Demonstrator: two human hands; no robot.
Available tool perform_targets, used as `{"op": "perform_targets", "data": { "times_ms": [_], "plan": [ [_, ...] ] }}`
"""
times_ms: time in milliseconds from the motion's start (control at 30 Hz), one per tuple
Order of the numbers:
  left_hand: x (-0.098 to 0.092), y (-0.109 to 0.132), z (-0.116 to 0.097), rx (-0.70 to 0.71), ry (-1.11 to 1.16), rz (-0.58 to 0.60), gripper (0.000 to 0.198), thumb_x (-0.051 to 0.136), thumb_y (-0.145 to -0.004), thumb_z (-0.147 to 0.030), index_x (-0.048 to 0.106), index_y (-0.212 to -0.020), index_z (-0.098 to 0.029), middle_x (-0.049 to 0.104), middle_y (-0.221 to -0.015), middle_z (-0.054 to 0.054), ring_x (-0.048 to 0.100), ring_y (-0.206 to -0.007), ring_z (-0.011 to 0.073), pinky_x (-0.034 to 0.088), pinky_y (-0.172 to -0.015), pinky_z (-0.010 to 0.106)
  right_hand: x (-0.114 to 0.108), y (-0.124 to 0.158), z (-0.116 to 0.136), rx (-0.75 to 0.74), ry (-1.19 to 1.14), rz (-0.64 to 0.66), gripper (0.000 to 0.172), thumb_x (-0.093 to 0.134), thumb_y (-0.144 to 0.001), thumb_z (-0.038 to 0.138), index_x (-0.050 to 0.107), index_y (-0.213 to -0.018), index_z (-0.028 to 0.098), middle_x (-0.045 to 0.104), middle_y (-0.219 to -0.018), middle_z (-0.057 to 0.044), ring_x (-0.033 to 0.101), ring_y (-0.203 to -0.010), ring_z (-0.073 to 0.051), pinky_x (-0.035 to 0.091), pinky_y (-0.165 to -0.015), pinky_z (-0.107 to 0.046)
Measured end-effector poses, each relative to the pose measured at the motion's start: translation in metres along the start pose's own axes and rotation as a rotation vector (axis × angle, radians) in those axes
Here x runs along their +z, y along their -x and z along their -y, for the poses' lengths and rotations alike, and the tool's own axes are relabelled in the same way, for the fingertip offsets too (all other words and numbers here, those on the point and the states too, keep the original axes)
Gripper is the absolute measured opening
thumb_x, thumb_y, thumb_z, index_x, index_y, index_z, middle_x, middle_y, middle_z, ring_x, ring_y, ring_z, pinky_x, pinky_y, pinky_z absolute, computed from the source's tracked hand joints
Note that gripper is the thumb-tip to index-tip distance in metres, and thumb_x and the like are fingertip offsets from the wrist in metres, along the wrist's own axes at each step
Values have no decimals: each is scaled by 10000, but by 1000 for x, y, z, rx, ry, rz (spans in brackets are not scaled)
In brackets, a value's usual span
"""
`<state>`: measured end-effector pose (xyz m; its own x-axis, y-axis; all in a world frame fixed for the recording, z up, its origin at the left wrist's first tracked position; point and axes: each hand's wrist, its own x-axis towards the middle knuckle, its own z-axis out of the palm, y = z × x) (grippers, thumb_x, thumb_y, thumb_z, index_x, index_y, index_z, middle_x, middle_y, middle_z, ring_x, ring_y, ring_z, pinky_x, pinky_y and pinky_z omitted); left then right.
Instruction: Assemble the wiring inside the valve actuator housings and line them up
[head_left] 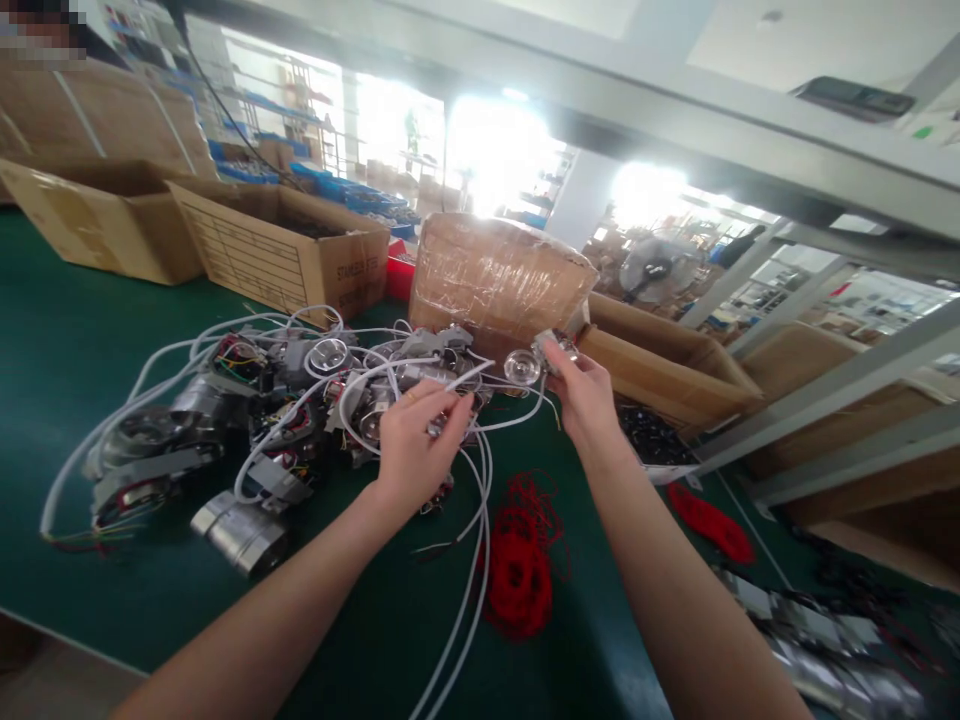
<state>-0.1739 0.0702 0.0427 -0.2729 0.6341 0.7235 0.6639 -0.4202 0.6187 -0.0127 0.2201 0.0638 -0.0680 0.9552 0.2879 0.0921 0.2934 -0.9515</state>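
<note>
My left hand [416,440] is closed in a pinch on a white cable [480,500] and a small metal end, above a pile of lamp assemblies [285,400]. My right hand [581,390] is closed on a small lamp part with a clear round lens [523,367], held up in front of a taped cardboard box [499,275]. White cables run from the pile down between my forearms over the green table [67,340].
Open cardboard boxes [277,240] stand at the back left, another [660,360] at the right with small black parts [652,435] in front. Red wire bundles [521,570] lie between my arms and at the right [712,520]. Metal frame rails [825,400] cross the right.
</note>
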Motion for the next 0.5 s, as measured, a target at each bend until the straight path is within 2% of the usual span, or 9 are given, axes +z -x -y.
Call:
{"op": "perform_targets", "data": {
  "times_ms": [67,133,200,300,367,400,467,500],
  "plan": [
    [-4,-5,1,-59,26,-80,323,514,-975,-238,645,-684,-192,634,-674,21,607,-650,175,462,-669,287,-18,17,12,17,-150,-33,581,755,-717,634,705,-1021,142,761,-1083,-113,740,-954,-246,612,-819,-368],
    [-7,-9,3,-87,49,-114,342,516,-960,-245,632,-642,-195,642,-660,14,621,-656,175,470,-679,284,-37,40,26,36,-250,-65,555,771,-711,644,708,-1019,187,767,-1079,-77,743,-976,-241,617,-852,-374],
    [-6,-10,6,-88,60,-129,361,527,-944,-261,625,-604,-193,669,-702,27,647,-709,184,482,-714,290,-58,67,40,78,-357,-77,503,783,-726,636,716,-1012,228,775,-1036,-32,747,-972,-234,623,-862,-384],
    [-2,-10,11,-64,47,-109,368,552,-927,-285,636,-582,-187,672,-718,34,653,-725,188,482,-720,298,-97,113,58,221,-545,-59,421,842,-716,569,744,-996,271,785,-1045,0,758,-940,-247,633,-861,-418],
    [2,-8,12,-41,28,-78,372,562,-924,-291,642,-577,-186,667,-695,28,649,-694,183,479,-692,298,-129,142,63,305,-530,-47,413,824,-714,624,761,-938,283,799,-1015,-18,766,-851,-254,650,-773,-412],
    [3,-8,13,-29,17,-70,372,562,-924,-291,643,-577,-187,665,-686,24,650,-681,181,480,-679,298,-146,155,63,357,-501,1,450,775,-728,689,769,-925,284,803,-976,-35,764,-808,-256,653,-717,-402],
    [6,-7,13,-2,-13,-74,372,560,-929,-282,640,-577,-191,663,-683,19,651,-671,180,485,-667,301,-181,178,57,416,-423,110,620,602,-737,857,781,-907,288,790,-848,-73,743,-683,-253,634,-586,-377],
    [6,-6,13,15,-33,-88,367,559,-931,-276,639,-582,-195,665,-695,21,653,-683,185,491,-675,309,-196,188,52,402,-341,179,701,545,-691,929,778,-856,289,763,-756,-82,718,-610,-251,611,-520,-367]
  ]
}}
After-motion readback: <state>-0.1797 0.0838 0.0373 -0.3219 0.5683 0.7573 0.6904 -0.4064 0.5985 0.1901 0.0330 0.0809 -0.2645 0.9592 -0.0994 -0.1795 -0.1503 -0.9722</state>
